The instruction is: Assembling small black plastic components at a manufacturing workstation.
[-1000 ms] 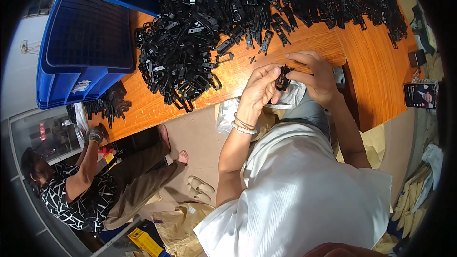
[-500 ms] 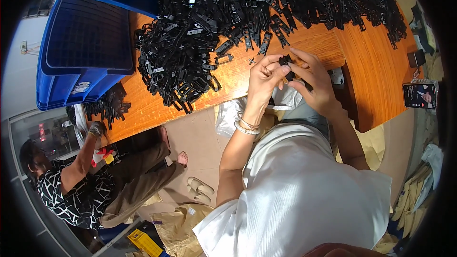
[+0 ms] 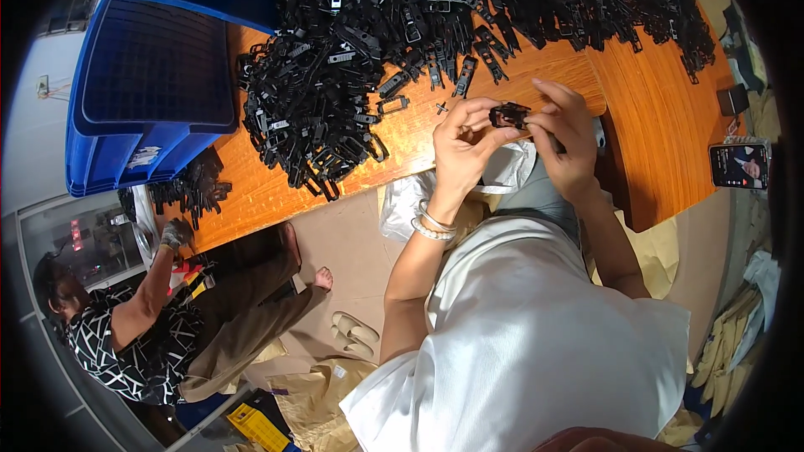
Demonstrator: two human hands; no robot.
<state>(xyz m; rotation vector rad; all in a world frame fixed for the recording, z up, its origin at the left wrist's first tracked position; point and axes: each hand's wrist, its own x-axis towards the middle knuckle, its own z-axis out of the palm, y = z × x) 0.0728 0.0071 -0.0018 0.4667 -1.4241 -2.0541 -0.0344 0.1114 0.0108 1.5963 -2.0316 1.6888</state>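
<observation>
Between my two hands, above the front edge of the wooden table (image 3: 419,151), is a small black plastic part (image 3: 507,115) with an opening in its middle. My left hand (image 3: 463,144) pinches its left end between thumb and fingers. At its right end the thumb and forefinger of my right hand (image 3: 567,136) close on it, the other fingers raised. A large heap of similar black plastic parts (image 3: 314,109) covers the table beyond and to the left of my hands. One tiny dark cross-shaped piece (image 3: 441,107) lies just left of my left hand.
Blue crates (image 3: 151,67) stand at the left end of the table. Beside them a co-worker's gloved hand (image 3: 176,233) is at the table edge. A phone (image 3: 740,165) stands at the far right. Slippers (image 3: 353,335) and brown paper bags (image 3: 322,402) lie on the floor.
The black part has turned in my fingers, so its opening now shows. My right hand has shifted slightly right and regripped its end. The co-worker's gloved hand has moved slightly down.
</observation>
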